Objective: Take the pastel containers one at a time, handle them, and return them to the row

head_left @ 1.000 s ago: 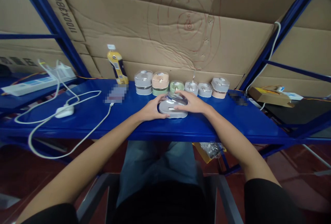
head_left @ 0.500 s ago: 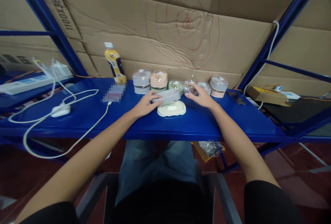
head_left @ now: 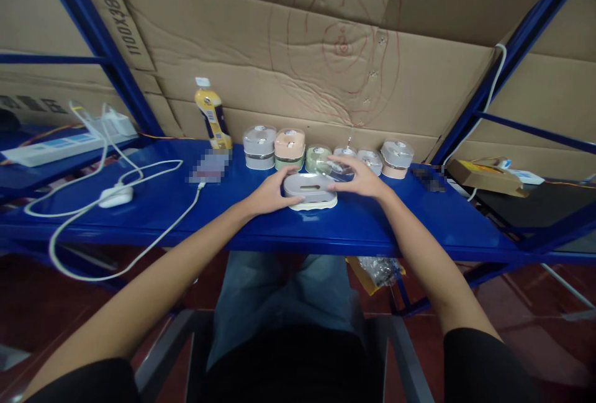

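Note:
A grey oval box part with a slot in its top sits on a cream scalloped base near the middle of the blue table. My left hand grips the left end of the grey part, thumb in front and fingers behind. In my right hand is a clear lid, held tilted above the right end of the grey part. Behind, a green box and small grey boxes stand in a row.
Stacked boxes and a yellow bottle stand at the back of the blue table. A blurred-out item with a white cable and a white adapter lie left. An open carton is right.
My left hand has lowered and levelled the grey part onto the cream base. My right hand, with the clear lid, has come slightly nearer to it. The view has shifted a little.

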A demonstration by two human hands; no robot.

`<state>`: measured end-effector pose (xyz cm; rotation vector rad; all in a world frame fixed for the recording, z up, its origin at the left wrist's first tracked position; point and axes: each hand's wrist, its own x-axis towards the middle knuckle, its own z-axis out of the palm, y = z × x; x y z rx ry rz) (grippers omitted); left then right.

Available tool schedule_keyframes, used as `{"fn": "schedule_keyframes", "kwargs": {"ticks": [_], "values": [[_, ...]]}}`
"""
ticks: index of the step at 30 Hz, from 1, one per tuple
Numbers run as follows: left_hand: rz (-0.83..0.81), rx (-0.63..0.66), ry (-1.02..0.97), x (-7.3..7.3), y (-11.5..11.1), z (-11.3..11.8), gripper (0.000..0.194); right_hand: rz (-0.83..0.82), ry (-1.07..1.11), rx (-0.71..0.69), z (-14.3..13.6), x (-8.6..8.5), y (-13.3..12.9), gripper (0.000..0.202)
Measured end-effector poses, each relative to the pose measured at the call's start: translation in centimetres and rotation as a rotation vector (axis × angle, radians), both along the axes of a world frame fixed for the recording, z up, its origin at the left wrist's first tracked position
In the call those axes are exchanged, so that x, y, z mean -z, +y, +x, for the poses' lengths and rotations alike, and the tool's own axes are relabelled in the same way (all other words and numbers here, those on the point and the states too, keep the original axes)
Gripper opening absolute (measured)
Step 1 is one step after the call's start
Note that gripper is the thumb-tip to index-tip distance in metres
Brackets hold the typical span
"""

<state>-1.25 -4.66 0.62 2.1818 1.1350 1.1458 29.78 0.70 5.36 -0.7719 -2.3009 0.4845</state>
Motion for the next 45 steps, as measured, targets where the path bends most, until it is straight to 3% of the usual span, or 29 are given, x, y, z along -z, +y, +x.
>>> {"fn": "schedule_keyframes", "kwargs": {"ticks": [4,9,29,35,40,42,45], "values": [[-0.027,0.084,-0.047,0.7,0.4,0.7,0.104,0.042,-0.132,-0.138,-2.6,0.5,-0.4,0.088],[-0.043,0.121,-0.073,1.1,0.6,0.5,0.107,0.043,-0.211,-0.162,-4.3,1.5,-0.3,0.089],[-0.032,0.051,0.077,1.2,1.2,0.0,0.111,0.072,-0.342,-0.089,-4.5,1.4,-0.9,0.09],[-0.082,0.097,-0.038,1.3,1.0,0.0,0.106,0.036,-0.231,-0.113,-2.4,2.5,-1.1,0.102],[-0.081,0.094,-0.182,1.9,1.4,0.0,0.088,0.084,-0.13,0.059,1.0,0.8,0.2,0.089],[-0.07,0.077,-0.173,2.0,1.5,0.0,0.084,0.161,-0.05,0.283,2.5,-0.5,1.3,0.087],[-0.061,0.074,-0.137,2.0,1.6,0.0,0.078,0.225,-0.066,0.769,3.7,-2.3,3.4,0.088]]}}
